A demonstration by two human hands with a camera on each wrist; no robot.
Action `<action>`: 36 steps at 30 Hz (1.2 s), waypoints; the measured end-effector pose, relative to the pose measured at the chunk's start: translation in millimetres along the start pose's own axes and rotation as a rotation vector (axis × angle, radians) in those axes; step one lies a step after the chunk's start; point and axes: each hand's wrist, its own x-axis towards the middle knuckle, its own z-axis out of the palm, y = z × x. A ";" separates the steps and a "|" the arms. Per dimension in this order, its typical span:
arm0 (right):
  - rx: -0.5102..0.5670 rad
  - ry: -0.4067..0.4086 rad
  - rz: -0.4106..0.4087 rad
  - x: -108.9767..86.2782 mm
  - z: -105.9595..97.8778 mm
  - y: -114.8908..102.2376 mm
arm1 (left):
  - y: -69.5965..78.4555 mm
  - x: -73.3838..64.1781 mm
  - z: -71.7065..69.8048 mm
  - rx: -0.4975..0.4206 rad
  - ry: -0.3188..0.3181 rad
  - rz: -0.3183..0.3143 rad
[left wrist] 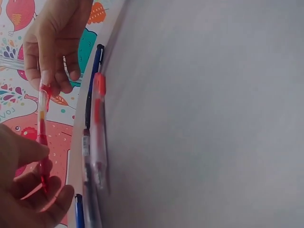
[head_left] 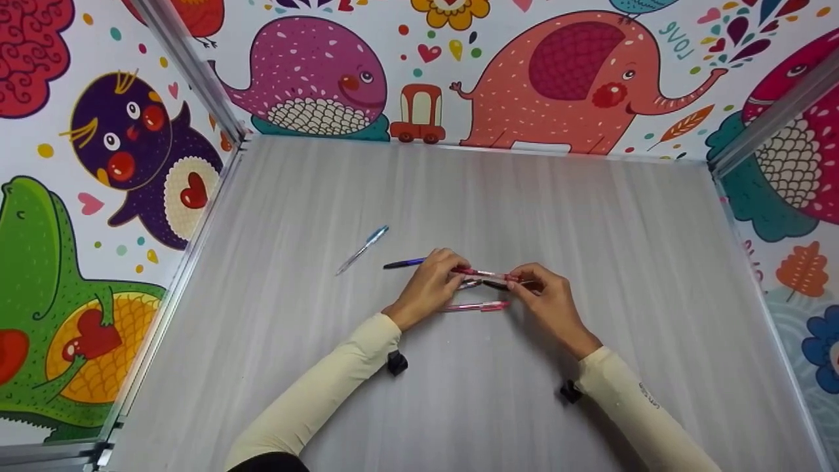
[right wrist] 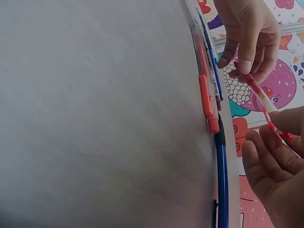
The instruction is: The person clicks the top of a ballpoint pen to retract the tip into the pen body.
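Note:
A red pen with a clear barrel [head_left: 486, 273] is held level between both hands, over the table. My left hand [head_left: 429, 285] pinches its red tip end; in the left wrist view the left thumb lies along that end. My right hand [head_left: 547, 298] pinches the other end, where a red clip shows in the right wrist view. Below them on the table lie a clear pen with a red-pink top [left wrist: 98, 128], a clear-barrelled pen [head_left: 468, 284] and a dark blue pen [right wrist: 222, 175]. Another blue pen [head_left: 403, 263] sticks out left of the left hand, partly hidden behind it.
A clear pen with a light blue top [head_left: 364, 249] lies apart, to the left. The pale wood-grain table [head_left: 459, 406] meets walls printed with cartoon animals [head_left: 557, 85] at the back and sides. Metal rails [head_left: 177, 262] run along the edges.

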 end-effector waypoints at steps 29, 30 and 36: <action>-0.250 0.023 -0.063 16.1 -17.3 23.9 | -12.7 44.5 14.7 0.211 -0.120 0.130; -0.259 0.024 -0.060 16.6 -17.7 24.4 | -13.3 45.7 15.8 0.225 -0.122 0.138; -0.306 0.019 -0.026 19.4 -19.8 25.5 | -16.6 52.3 21.8 0.285 -0.143 0.168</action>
